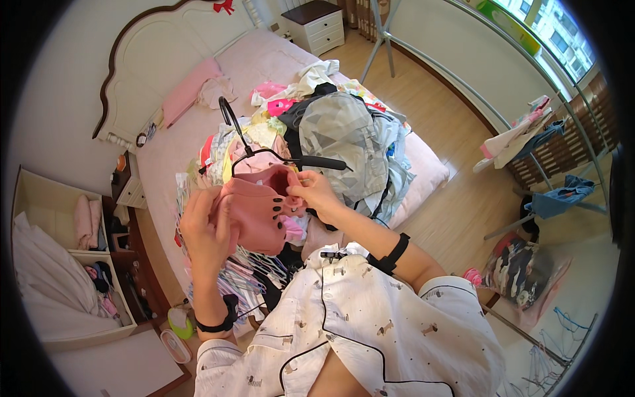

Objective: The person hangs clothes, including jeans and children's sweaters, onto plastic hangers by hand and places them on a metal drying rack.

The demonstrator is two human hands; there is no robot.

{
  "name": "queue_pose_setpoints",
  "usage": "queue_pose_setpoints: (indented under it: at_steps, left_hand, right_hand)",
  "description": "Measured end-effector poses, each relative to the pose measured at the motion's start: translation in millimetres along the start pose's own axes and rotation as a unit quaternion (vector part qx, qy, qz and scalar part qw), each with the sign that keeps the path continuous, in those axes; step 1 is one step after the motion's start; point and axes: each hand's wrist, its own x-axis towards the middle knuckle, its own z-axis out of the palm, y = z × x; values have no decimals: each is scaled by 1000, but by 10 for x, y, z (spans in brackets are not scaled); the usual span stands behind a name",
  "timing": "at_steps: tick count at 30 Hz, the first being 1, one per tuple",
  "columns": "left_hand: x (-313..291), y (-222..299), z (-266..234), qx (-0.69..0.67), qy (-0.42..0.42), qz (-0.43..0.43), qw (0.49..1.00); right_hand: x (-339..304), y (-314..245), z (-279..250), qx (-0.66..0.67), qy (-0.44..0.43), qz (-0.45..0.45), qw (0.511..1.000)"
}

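Note:
A small pink garment (254, 221) with a row of dark buttons hangs between my hands in front of my chest. My left hand (206, 221) is closed round its left side. At its upper right edge, my right hand (316, 193) pinches the cloth between thumb and fingers. A black hanger (249, 153) stands at the garment's opening, hook upward. Its right arm, with a thick black end, sticks out bare above my right hand; the left arm is partly hidden by the cloth.
A heap of clothes (344, 142) covers much of the pink bed (248, 56). Several hangers (248, 281) lie at the near edge. Storage boxes (49, 205) stand at the left. Right, a metal drying rack (466, 92) carries small clothes; a nightstand (313, 28) stands far back.

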Motion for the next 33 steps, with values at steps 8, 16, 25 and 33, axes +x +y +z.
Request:
queue_pose_setpoints:
  at_steps: [8,16,25,33]
  left_hand:
    - [-119,-194,-60,-37,18,-30,999]
    - [-82,-170,-35,-2,14,11,1000]
    - [-77,-176,67,82,56,71,993]
    - [-71,-96,-17,101,67,64,991]
  right_hand:
    - [-3,-124,-448,212,-52,-23,976]
    - [-37,-282,-692,141,9,-106,984]
    - [-90,-299,-678,-226,177,-325,901]
    - [-211,-507,-572,-429,215,-428,766]
